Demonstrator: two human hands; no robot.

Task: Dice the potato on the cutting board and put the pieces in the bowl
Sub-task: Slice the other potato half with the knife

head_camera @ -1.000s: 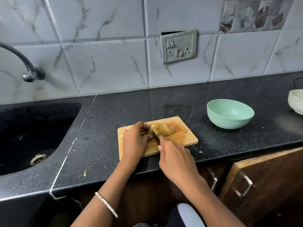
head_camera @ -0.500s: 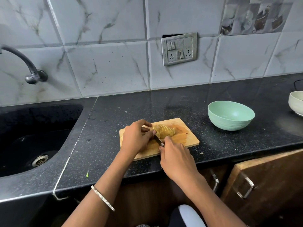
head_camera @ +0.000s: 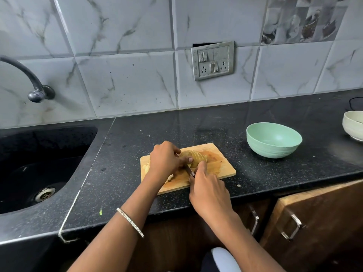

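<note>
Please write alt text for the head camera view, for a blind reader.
A person cuts a sliced potato on a wooden cutting board: the left hand holds it, the right hand grips a knife. A green bowl stands to the right on the black counter.

Bare forearms; a thin silver bangle (finely patterned) circles the left wrist.

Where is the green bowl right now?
In the head view, the green bowl sits on the black counter, right of the cutting board and apart from it, left of a white bowl.
</note>
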